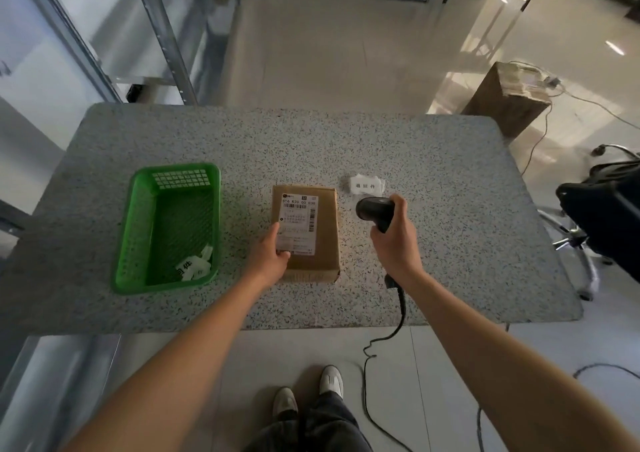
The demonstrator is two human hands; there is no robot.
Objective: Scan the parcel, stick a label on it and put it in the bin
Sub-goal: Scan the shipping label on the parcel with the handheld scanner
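A brown cardboard parcel (pixel 322 229) lies flat in the middle of the speckled table (pixel 311 146), with a white shipping label on its top. My left hand (pixel 272 259) grips the parcel's near left corner, thumb on the label. My right hand (pixel 394 240) holds a black barcode scanner (pixel 375 210) just right of the parcel, its head turned toward the box. A small stack of white stickers (pixel 366 184) with printed characters lies beyond the scanner. The green plastic bin (pixel 138 243) stands at the left with several white slips in its near end.
The scanner's black cable (pixel 398 316) drops over the table's front edge to the floor. A black office chair (pixel 602 219) stands at the right. A brown box (pixel 509 98) with wires sits on the floor behind the table. Metal shelving rises at the left.
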